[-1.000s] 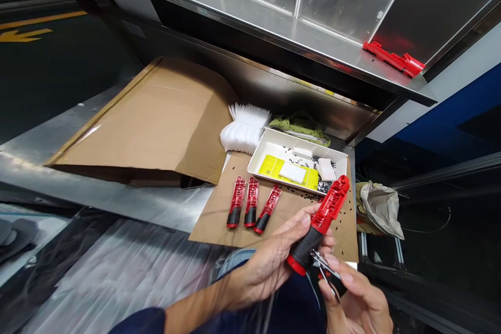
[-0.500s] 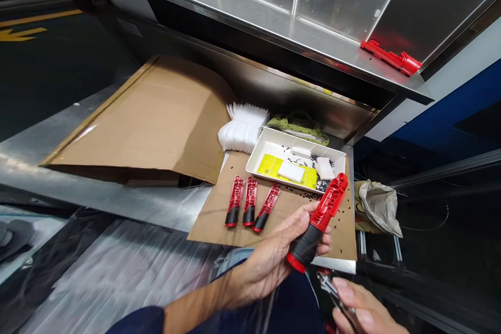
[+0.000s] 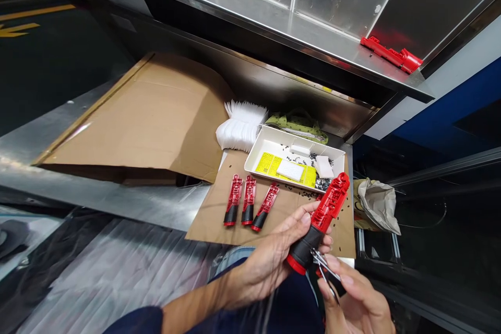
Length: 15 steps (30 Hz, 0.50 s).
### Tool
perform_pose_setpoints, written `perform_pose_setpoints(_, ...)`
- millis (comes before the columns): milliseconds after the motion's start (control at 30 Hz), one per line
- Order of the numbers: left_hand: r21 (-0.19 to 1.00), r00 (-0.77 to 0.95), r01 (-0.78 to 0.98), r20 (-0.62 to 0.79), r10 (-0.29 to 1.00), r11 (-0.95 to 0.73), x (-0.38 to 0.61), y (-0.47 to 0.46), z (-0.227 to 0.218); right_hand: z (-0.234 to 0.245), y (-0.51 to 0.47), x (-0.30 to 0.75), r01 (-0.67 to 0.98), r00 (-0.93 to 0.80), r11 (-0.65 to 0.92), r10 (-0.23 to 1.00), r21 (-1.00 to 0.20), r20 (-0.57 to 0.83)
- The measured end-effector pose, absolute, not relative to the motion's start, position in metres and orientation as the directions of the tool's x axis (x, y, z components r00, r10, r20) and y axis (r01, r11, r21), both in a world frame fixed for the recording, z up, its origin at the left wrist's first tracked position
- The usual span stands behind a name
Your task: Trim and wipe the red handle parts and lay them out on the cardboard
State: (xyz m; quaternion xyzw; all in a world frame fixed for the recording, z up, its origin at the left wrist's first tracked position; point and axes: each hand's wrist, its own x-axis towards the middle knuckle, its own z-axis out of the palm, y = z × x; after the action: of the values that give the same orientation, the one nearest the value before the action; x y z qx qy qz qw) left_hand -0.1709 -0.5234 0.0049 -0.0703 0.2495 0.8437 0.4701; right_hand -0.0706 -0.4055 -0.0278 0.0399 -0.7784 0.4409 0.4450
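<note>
My left hand (image 3: 279, 250) is wrapped round the black lower part of a red and black plastic handle shell (image 3: 311, 237), its open ribbed inner side facing up. From the lower right, my right hand (image 3: 358, 292) grips a small silver pliers-like tool (image 3: 326, 269) with two slim metal arms. The tool's tip meets the black sleeve of the shell, near its red end ring; whether it bites cannot be made out. On the cardboard sheet (image 3: 211, 224) left of my hands lie three similar red and black shells (image 3: 248, 201), side by side.
A white tray (image 3: 254, 159) holds small black bits, yellow labels and white pads. Behind it are a green patterned pouch (image 3: 299, 125) and stacked white foam sheets (image 3: 238, 133). A large cardboard box (image 3: 148, 120) stands left. A red part (image 3: 391, 55) rests on the metal shelf above.
My right hand has come up and left, bringing the pliers-like tool from below the shell to its black sleeve. My left hand holds the shell almost in the same place.
</note>
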Motion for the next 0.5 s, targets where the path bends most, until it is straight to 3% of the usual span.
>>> perform_pose_setpoints(500,0.388,-0.523,-0.834,-0.327,0.787,-0.393,-0.1733,-0.5233,0.0079,-0.0221,-0.4047,-0.0700,-0.388,-0.636,0.639,0.335,-0.664,0.695)
